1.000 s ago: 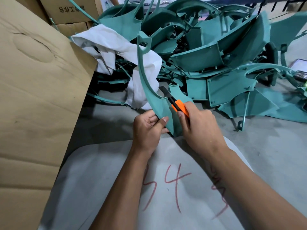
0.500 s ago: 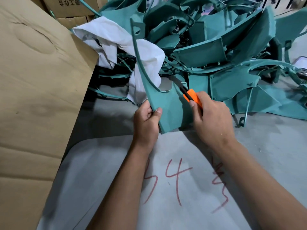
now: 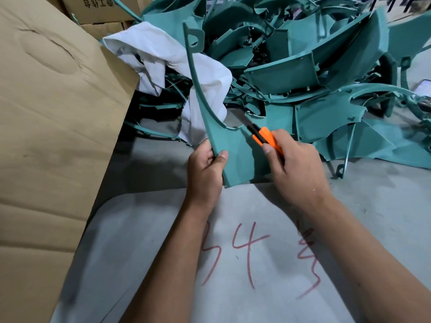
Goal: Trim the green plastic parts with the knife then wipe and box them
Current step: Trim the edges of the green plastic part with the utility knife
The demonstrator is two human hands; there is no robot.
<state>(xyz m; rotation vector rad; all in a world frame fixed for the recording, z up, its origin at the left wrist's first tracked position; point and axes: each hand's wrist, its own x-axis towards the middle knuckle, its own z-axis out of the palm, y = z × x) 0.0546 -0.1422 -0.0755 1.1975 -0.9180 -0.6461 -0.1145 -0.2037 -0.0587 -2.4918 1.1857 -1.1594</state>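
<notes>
Just above the near grey surface (image 3: 144, 241), the left hand (image 3: 204, 171) grips the lower left edge of a green part (image 3: 235, 155), thumb on its face and fingers curled behind. The part stands nearly upright, its wide base resting at the surface's far edge and a thin curved arm rising to a looped tab at the top. The right hand (image 3: 298, 169) is wrapped round an orange knife (image 3: 265, 138), forefinger laid along the handle; the dark blade end points up and left and meets the part's upper right edge, by a curved notch. Whether the blade tip is actually cutting in is hard to tell.

Behind the held part lies a crumpled white cloth (image 3: 163, 54), draped over the left side of a big heap of green parts (image 3: 314, 73) that fills the upper middle and right. A large cardboard sheet (image 3: 51, 136) leans along the left, with cardboard boxes (image 3: 102, 10) behind it at the top. Red marks, reading something like "54", are scrawled on the surface between and beneath the forearms.
</notes>
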